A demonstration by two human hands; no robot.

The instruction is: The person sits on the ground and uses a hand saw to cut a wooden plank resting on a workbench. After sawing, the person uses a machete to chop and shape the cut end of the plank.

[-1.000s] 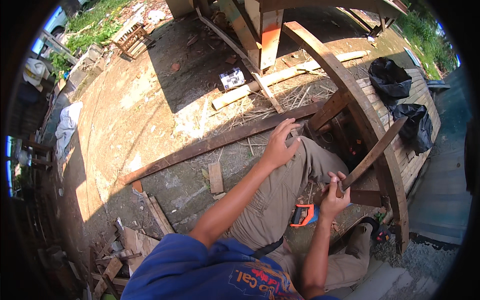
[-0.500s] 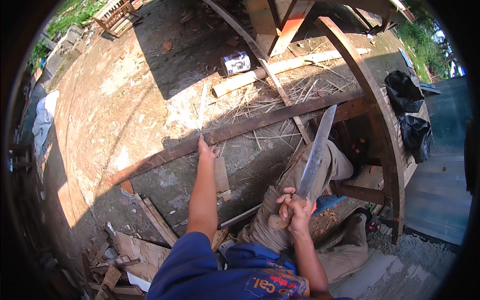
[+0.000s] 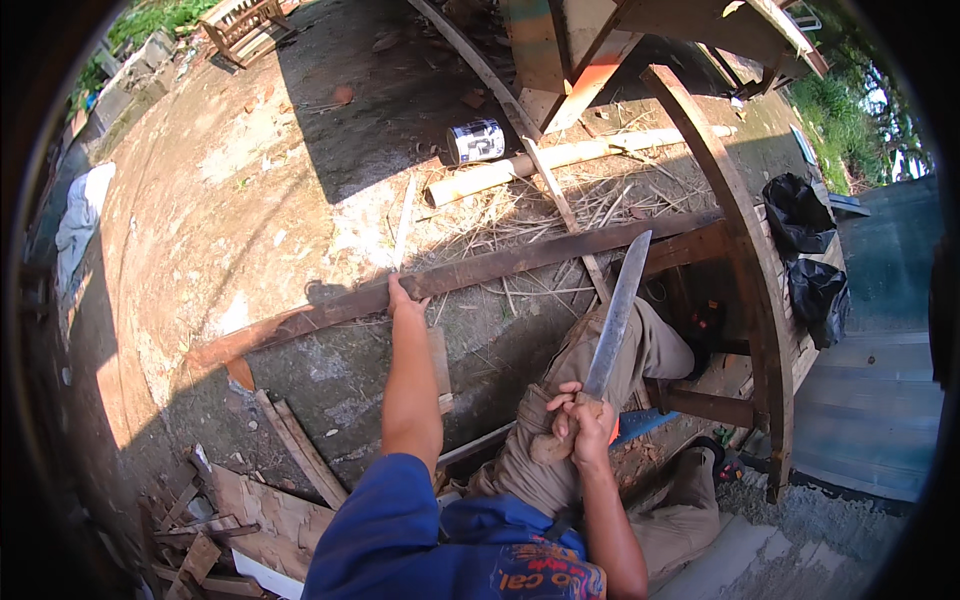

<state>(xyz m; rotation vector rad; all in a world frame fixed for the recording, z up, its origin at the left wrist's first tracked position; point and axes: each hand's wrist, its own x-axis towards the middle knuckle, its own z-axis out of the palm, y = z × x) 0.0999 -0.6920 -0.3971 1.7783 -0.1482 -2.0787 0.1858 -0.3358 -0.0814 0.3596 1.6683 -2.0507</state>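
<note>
A long dark wooden beam (image 3: 500,263) lies across the view, one end by the wooden frame and the other at the left over the dirt. Stretched forward, my left hand (image 3: 404,294) is closed around the beam's near edge, left of its middle; some of its fingers are hidden. My right hand (image 3: 588,425) grips the wooden handle of a machete (image 3: 618,320) above my thigh. Its long, worn blade points up and slightly right, apart from the beam in the air. Beyond my left hand lies a thin pale stick (image 3: 405,222).
A bamboo pole (image 3: 480,183), a can (image 3: 476,141) and loose straw lie past the beam. At the right stands a wooden frame (image 3: 745,215) with black plastic bags (image 3: 800,212) beside it. Scrap wood (image 3: 265,510) is heaped at the lower left.
My left hand, reaching at the beam with its fingers spread, has closed on the beam's edge. The machete stays in my right hand, and the whole view has shifted slightly.
</note>
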